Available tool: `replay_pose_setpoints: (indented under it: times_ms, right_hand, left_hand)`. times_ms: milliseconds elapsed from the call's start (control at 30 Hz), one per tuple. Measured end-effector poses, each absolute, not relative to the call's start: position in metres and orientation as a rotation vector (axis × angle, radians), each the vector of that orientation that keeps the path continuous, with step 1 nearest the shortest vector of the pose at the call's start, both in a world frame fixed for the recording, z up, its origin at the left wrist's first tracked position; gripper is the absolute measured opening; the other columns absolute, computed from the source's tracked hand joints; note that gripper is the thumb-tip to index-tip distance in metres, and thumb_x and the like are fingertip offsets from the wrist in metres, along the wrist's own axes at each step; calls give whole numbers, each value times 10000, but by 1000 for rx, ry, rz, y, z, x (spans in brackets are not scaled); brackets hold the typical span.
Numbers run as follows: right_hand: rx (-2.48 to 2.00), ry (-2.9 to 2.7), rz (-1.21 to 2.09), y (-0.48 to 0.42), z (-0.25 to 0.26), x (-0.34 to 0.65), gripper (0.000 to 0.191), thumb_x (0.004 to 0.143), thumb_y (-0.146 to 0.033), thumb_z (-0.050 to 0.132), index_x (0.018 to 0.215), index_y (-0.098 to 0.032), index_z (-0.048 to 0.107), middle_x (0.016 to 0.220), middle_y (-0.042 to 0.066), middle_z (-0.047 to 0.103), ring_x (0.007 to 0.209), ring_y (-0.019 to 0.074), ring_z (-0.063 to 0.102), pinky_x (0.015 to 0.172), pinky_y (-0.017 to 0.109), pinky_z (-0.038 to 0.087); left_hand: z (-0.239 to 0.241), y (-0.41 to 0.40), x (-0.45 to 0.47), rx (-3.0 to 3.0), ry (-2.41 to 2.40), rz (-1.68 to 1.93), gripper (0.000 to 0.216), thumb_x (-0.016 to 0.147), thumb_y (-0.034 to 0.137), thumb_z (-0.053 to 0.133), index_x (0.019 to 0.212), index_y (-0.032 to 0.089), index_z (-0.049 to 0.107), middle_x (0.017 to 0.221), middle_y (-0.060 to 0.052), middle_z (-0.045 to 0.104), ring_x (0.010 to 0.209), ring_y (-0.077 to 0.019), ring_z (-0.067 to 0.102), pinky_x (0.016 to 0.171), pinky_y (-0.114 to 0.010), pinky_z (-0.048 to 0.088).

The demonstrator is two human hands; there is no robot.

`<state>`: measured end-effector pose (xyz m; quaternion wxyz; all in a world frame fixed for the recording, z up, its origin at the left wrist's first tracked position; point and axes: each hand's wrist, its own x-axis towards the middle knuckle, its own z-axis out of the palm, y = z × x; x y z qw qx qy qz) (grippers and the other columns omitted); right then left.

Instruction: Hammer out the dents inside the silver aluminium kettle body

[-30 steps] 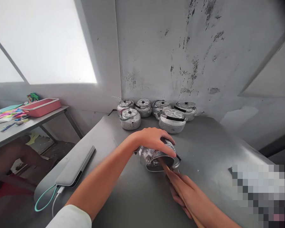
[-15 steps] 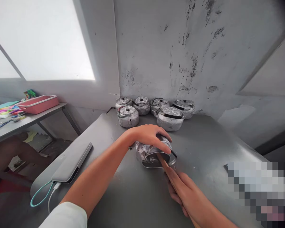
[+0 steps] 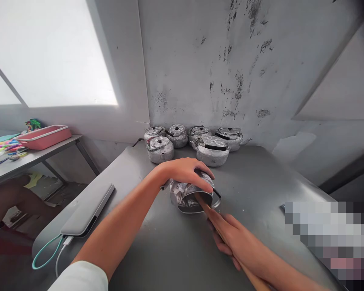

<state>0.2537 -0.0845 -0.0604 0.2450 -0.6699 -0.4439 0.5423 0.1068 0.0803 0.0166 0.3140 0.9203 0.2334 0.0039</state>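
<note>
A dented metal kettle (image 3: 177, 194) lies tipped on the grey table, its round opening facing me. Over its upper side rests my left hand (image 3: 189, 173), thumb and fingers curved around the body and gripping it. My right hand (image 3: 227, 232) is wrapped round a wooden stick (image 3: 204, 203), whose far end reaches into the kettle's mouth. The stick's tip inside the kettle is hidden. A black-gripped handle (image 3: 217, 193) shows at the kettle's right side.
Several lidded metal kettles (image 3: 212, 151) stand along the wall at the table's back. A power bank (image 3: 87, 210) with cables lies at the left edge. A pink basket (image 3: 45, 138) sits on another table (image 3: 48, 151). Part of a person (image 3: 15, 202) shows below it. A blurred object (image 3: 330, 230) lies right.
The whole view has shifted slightly, so things appear further left. Both hands keep their grip on the kettle and the stick, with little visible movement between them.
</note>
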Motion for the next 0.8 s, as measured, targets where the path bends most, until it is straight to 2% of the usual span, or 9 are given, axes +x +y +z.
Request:
replay_pose_setpoints:
  times_ms: [133,233,367,467,633,800]
  right_hand:
    - [-1842,-1199,1494,-82,-57,257,549,922,-713,282,758,-221,463,464,-92,351,377,73,304,333,161,355]
    - [-1820,-1206,1540,-80,-59,263,505,921,-676,335,748,-218,458,440,-94,363,337,63,290,321,163,331]
    - [-1672,-1143,1700,-77,-61,267,359,978,-456,265,764,-219,428,443,-86,387,309,57,288,318,148,301]
    - [-1547,-1047,1820,-77,-61,266,284,978,-360,269,802,-216,438,468,-80,397,347,65,307,329,135,349]
    - [-1531,-1017,1812,-80,-66,263,331,966,-535,391,1026,-229,501,454,-81,468,339,76,336,322,144,408]
    - [-1620,-994,1808,-81,-69,262,453,932,-648,407,1161,-266,487,387,-104,418,303,88,302,288,149,409]
  left_hand:
    - [18,79,108,2439,629,-6,591,719,639,675,1231,344,663,1298,26,617,1183,-253,555,981,-296,424]
    - [19,77,110,2441,643,-21,591,722,644,667,1236,353,657,1311,32,607,1194,-252,547,980,-295,425]
    - [20,77,110,2458,640,-34,590,728,645,658,1238,350,655,1313,33,608,1191,-251,547,975,-293,426]
    - [17,77,108,2452,623,3,589,731,633,661,1235,329,661,1321,24,606,1192,-257,551,976,-290,424]
    - [14,78,104,2446,597,52,575,736,625,670,1229,329,664,1331,34,601,1204,-250,544,987,-288,415]
    - [15,77,104,2460,604,38,574,749,622,651,1238,322,658,1353,31,588,1226,-259,530,990,-296,415]
